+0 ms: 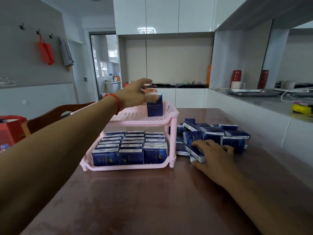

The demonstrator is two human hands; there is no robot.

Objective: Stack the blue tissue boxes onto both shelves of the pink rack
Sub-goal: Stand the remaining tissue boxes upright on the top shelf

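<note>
A person loads blue tissue boxes into a two-shelf pink rack (171, 114) on a brown counter (135, 200). The lower shelf (128, 166) is packed with upright boxes in three files, while the top shelf (135, 118) carries a single upright box (155, 106), standing on end near its right side with its long axis vertical.

The left hand (133, 94) hovers at that box's upper left corner, fingers loosely spread; blur hides whether a fingertip touches it, so the left grip cannot be judged as holding or free. A red cord circles that wrist.

To the right of the rack, just beside its post, lies a loose heap of boxes (213, 134), tumbled flat and tilted at mixed angles. The right hand (211, 153) rests palm down on the near edge of the heap, its grip curled over one flat-lying box (197, 154) whose long axis runs roughly left to right, thumb on the near side.

The right hand is plainly the nearer to the supply; the open top shelf lies up and to the left of it, beyond the rack's raised right rim, which any incoming box must likely clear. A steel tray (254, 92) and a yellow object (302, 108) sit well apart on the side ledge.
</note>
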